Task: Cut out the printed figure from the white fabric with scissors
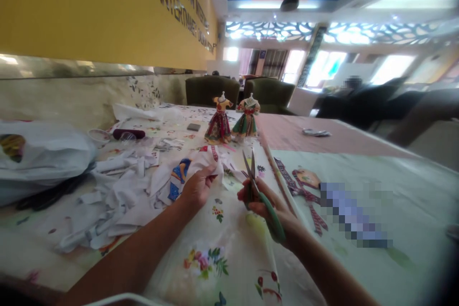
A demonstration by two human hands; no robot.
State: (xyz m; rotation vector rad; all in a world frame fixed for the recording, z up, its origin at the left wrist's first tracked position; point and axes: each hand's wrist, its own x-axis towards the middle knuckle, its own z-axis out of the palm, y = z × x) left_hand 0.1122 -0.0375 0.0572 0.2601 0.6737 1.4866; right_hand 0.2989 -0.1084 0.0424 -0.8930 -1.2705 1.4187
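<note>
The left hand point(198, 186) pinches the edge of a white cloth point(186, 169) with a blue and red print; the rest of the cloth trails off to that hand's left. The right hand point(263, 203) grips green-handled scissors point(258, 191), blades parted and pointing up, just right of the cloth's held edge. Beyond both hands stand two small dress dolls point(233, 119). Scraps point(118, 186) lie left of the left hand.
</note>
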